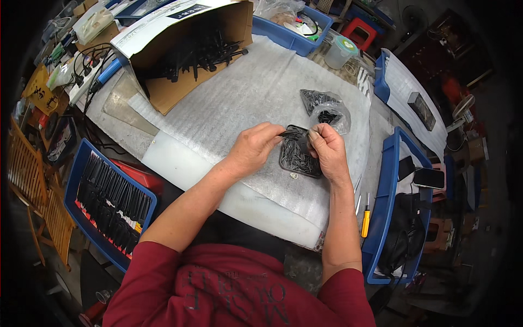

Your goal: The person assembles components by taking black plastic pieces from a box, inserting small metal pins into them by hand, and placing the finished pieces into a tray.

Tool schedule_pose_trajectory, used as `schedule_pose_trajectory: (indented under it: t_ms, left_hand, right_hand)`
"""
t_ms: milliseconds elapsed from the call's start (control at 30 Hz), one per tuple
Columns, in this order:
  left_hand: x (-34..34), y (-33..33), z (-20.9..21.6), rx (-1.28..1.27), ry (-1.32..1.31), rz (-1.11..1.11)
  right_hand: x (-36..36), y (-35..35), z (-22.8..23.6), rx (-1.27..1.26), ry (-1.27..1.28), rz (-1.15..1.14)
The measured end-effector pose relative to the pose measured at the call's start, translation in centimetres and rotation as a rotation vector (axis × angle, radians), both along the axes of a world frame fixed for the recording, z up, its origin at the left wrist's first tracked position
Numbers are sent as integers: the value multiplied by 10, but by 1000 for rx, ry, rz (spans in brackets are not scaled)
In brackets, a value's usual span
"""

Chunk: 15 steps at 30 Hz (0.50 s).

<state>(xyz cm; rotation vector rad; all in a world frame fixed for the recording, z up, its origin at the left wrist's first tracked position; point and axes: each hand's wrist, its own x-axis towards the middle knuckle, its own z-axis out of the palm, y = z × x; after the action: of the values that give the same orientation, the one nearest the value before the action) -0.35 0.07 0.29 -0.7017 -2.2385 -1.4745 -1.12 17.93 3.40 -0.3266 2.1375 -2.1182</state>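
Note:
A small black tray (317,172) full of thin metal pins (294,150) lies on the foam-covered table between my hands. My left hand (253,146) is pinched at the tray's upper left corner, on a small dark piece I cannot make out. At the tray's right side, my right hand (329,152) is closed, thumb against fingers; whatever it holds is hidden. Just beyond the tray sits an open clear plastic bag (339,113) with small black parts inside.
An open cardboard box (163,98) of black parts stands at the far left. Blue bins (400,158) flank the table, the left bin (90,155) holding rows of black pieces. A yellow-handled screwdriver (365,222) lies at the right edge; a lidded plastic tub (340,53) stands far right.

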Motion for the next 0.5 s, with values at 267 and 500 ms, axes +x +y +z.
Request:
schedule_pose_trajectory:
  t_ms: [267, 500]
  left_hand:
    - [2, -1, 4, 93, -131, -98]
    - [0, -2, -1, 97, -112, -141]
  right_hand:
    - [3, -3, -2, 10, 27, 20]
    - [2, -3, -3, 29, 41, 30]
